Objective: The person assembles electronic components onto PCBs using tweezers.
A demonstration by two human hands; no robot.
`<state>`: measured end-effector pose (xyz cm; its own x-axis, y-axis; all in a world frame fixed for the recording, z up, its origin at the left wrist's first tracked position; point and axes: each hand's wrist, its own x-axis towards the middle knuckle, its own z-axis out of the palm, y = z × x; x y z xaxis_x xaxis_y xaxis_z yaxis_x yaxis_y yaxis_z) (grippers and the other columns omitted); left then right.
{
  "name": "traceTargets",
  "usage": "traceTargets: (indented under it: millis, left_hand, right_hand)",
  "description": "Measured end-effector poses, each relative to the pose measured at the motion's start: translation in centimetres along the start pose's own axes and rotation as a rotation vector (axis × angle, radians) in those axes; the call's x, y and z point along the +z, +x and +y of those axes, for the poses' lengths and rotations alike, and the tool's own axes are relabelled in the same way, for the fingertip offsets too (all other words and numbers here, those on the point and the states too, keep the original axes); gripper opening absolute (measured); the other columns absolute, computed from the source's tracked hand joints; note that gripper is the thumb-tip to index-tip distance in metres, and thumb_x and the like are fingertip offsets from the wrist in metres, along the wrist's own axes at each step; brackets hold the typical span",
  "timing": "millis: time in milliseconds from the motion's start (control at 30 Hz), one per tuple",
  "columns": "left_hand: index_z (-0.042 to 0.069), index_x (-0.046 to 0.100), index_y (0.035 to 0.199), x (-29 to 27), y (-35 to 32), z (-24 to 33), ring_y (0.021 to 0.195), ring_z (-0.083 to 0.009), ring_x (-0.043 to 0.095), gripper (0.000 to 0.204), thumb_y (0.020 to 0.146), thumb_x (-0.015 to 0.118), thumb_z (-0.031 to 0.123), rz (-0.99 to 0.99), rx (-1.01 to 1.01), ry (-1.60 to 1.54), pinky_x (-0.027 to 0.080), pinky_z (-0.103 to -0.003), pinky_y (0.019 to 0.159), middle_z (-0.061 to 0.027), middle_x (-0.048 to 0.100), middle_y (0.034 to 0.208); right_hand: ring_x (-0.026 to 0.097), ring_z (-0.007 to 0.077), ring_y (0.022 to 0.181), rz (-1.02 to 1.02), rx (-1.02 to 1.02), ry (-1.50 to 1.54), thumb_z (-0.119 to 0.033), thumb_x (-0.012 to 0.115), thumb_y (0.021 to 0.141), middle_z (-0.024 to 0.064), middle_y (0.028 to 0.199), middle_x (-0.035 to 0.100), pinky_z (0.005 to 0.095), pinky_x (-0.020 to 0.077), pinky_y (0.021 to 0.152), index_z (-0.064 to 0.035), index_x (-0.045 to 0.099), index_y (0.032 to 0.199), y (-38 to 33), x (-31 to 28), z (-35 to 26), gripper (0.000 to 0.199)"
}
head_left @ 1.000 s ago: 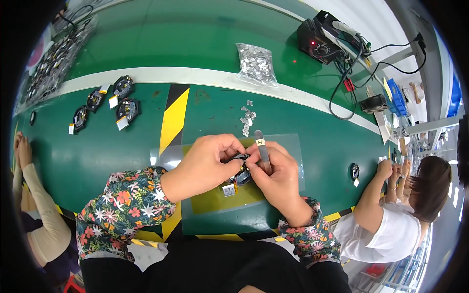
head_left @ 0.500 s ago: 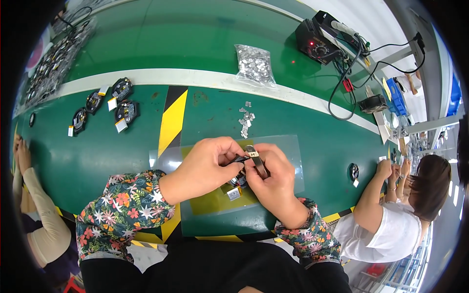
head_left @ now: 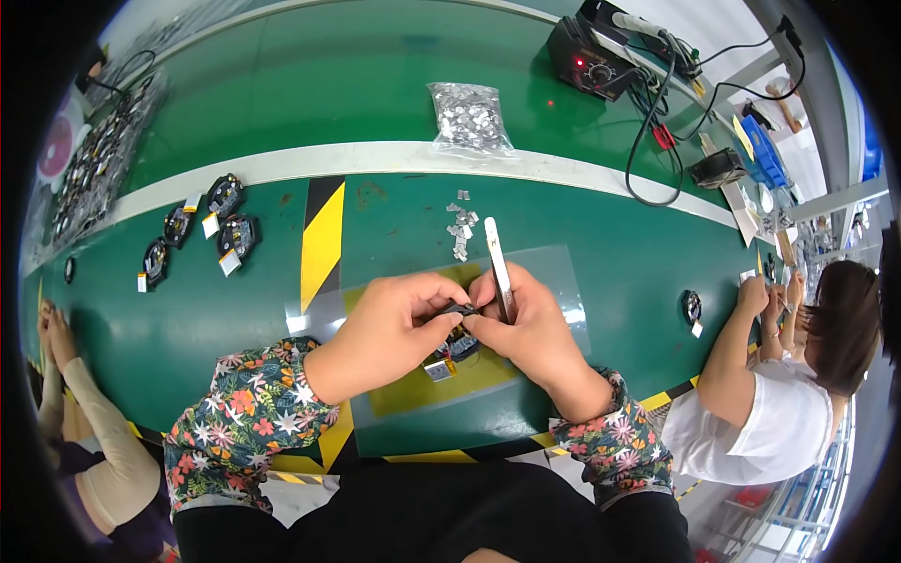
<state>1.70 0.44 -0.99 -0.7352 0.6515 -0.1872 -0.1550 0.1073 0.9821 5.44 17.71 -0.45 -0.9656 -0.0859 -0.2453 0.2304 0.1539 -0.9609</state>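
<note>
Just right of the yellow-and-black tape, my left hand (head_left: 383,327) pinches the edge of a round black device (head_left: 460,349) with an exposed circuit inside. A small silver battery pack (head_left: 438,371) hangs out on its near side. My right hand (head_left: 537,333) has a pair of metal tweezers (head_left: 498,263) lodged between thumb and fingers, one end pointing away from me. Its thumb and fingertips also press on the device's far edge, meeting the left fingertips. My fingers cover part of the device. Below lies a yellow sheet (head_left: 399,396) on a clear film (head_left: 554,291).
Small silver metal pieces (head_left: 460,230) lie beyond my hands, with a bag of similar pieces (head_left: 469,117) on the raised ledge. Several more devices (head_left: 225,195) sit at the left. A black control box (head_left: 587,61) with cables stands far right. Co-workers flank me.
The tweezers have swung in my right hand and now show lengthwise, pointing away from me. Both hands stay at the device. The whole view has shifted slightly.
</note>
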Motion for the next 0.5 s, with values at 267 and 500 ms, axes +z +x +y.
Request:
traceTargets:
  millis: [267,500]
  left_hand:
    - [-0.002,0.057,0.091,0.32,0.16,-0.1,0.068,-0.004,0.054,0.012,0.079,0.054,-0.002,0.036,0.073,-0.14,0.044,-0.02,0.058,-0.0016,0.06,0.077]
    - [-0.002,0.056,0.092,0.03,0.09,0.07,0.076,-0.0044,0.053,0.015,0.079,0.051,-0.006,0.007,-0.038,-0.11,0.043,-0.019,0.067,-0.0015,0.057,0.086]
  right_hand:
    - [0.037,-0.0008,0.053,-0.015,0.021,0.035,0.003,0.06,0.073,-0.0059,0.067,0.046,0.0163,0.0279,0.046,-0.0072,0.047,0.082,-0.42,0.13,-0.36,0.019]
    - [0.037,-0.0007,0.052,0.016,-0.027,-0.04,0.001,0.061,0.072,-0.0071,0.061,0.041,0.0164,0.0276,0.046,-0.0075,0.047,0.081,-0.57,0.77,-0.77,0.019]
